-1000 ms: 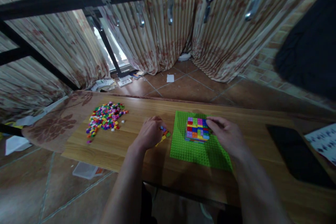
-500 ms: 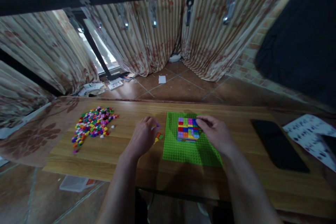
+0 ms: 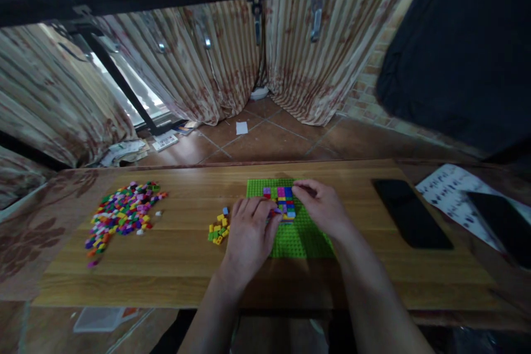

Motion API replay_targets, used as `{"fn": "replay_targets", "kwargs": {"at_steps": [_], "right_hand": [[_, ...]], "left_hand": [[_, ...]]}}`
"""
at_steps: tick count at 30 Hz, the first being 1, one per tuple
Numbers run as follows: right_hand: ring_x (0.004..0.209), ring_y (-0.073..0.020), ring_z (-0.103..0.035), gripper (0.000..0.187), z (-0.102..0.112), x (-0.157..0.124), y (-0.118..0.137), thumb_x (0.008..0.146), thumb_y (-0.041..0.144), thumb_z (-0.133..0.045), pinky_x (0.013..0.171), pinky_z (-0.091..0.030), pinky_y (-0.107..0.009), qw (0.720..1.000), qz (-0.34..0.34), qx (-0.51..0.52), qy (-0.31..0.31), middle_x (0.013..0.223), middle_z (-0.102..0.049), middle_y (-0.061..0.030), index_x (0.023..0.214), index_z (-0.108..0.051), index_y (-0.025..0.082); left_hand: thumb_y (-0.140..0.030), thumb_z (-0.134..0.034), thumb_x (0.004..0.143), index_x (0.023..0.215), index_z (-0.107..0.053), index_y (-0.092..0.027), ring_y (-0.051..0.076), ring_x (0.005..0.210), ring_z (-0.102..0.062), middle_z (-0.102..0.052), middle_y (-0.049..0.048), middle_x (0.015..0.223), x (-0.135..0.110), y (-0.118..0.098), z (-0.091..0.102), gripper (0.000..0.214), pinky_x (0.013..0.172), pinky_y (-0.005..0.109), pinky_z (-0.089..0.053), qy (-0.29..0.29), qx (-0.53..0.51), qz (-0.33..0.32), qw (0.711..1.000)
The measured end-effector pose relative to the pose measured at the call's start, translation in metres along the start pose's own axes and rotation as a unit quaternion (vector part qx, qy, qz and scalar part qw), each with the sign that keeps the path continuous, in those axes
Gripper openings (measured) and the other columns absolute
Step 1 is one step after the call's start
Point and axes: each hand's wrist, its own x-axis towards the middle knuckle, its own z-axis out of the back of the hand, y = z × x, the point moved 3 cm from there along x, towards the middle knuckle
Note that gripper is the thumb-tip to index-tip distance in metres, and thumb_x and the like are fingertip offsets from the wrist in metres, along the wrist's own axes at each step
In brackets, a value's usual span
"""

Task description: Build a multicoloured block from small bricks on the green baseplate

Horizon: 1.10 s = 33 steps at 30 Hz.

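Observation:
A block of colourful toy bricks [image 3: 286,192] stands on a green baseplate [image 3: 298,246]. My left hand [image 3: 251,229] reaches over the block's left front part and hides much of it. Between its thumb and forefinger is a small purple brick [image 3: 277,211], just over or touching the block's top. My right hand [image 3: 323,204] has its fingertips closed at the block's far right corner, against the blue bricks there. Left of the baseplate lies a small group of mostly yellow and green bricks [image 3: 218,229], beside my left hand.
A large pile of mixed bricks [image 3: 124,207] covers the left of the wooden table [image 3: 178,271]. On the right are a black tablet-like slab [image 3: 410,213], a printed sheet [image 3: 443,188] and another dark device [image 3: 501,221]. A clear plastic box [image 3: 98,319] sits below the table's front edge.
My left hand has moved right, from beside the baseplate to above the block, carrying the purple brick. The small yellow-green group is now uncovered. My right hand stays at the block's corner; the view has shifted.

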Motion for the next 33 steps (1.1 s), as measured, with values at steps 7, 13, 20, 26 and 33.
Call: {"fn": "replay_targets", "kwargs": {"at_steps": [7, 13, 20, 26, 33], "right_hand": [[0.088, -0.0243, -0.07, 0.031, 0.0013, 0.0002, 0.0036, 0.08, 0.037, -0.058, 0.084, -0.053, -0.04, 1.0, 0.001, -0.004, -0.003, 0.095, -0.075, -0.0122, 0.098, -0.071, 0.016], [0.087, -0.0235, -0.07, 0.029, 0.0004, -0.0014, 0.0057, 0.081, 0.035, -0.058, 0.083, -0.053, -0.039, 1.0, 0.005, -0.023, -0.001, 0.092, -0.076, -0.0114, 0.098, -0.071, 0.015], [0.089, -0.0235, -0.07, 0.028, 0.0005, -0.0021, 0.0054, 0.082, 0.036, -0.059, 0.086, -0.053, -0.04, 0.999, 0.008, -0.03, 0.008, 0.096, -0.076, -0.011, 0.098, -0.071, 0.017], [0.089, -0.0234, -0.07, 0.027, -0.0003, -0.002, 0.0044, 0.081, 0.036, -0.059, 0.086, -0.052, -0.04, 1.0, 0.011, -0.017, 0.011, 0.096, -0.076, -0.0107, 0.098, -0.071, 0.017], [0.086, -0.0234, -0.07, 0.028, 0.0029, -0.0009, 0.0058, 0.08, 0.037, -0.061, 0.084, -0.053, -0.04, 1.0, 0.014, 0.007, -0.012, 0.092, -0.076, -0.0102, 0.096, -0.072, 0.017]], "left_hand": [[-0.028, -0.058, 0.09, 0.09, -0.061, -0.019, 0.023, 0.087, -0.058, -0.068, 0.0055, 0.092, -0.0051, -0.0072, -0.0049, 0.01, 0.08, 0.039, -0.041, -0.03, 0.037, 0.021, 0.999], [-0.033, -0.062, 0.088, 0.083, -0.064, -0.02, 0.022, 0.086, -0.057, -0.068, 0.0045, 0.088, -0.0063, -0.0093, -0.0096, 0.014, 0.08, 0.038, -0.039, -0.056, 0.029, 0.035, 0.997], [-0.033, -0.064, 0.086, 0.082, -0.064, -0.021, 0.022, 0.085, -0.056, -0.068, 0.0045, 0.088, -0.0062, -0.0095, -0.0095, 0.013, 0.08, 0.038, -0.04, -0.049, -0.009, 0.047, 0.998], [-0.026, -0.065, 0.085, 0.083, -0.064, -0.02, 0.021, 0.089, -0.058, -0.069, 0.0044, 0.091, -0.0058, -0.0094, -0.0087, 0.006, 0.084, 0.039, -0.041, -0.046, -0.028, 0.04, 0.998], [-0.026, -0.063, 0.086, 0.082, -0.065, -0.02, 0.018, 0.086, -0.059, -0.067, 0.0036, 0.088, -0.0055, -0.0059, -0.0023, 0.008, 0.08, 0.034, -0.046, -0.06, -0.164, 0.092, 0.98]]}}
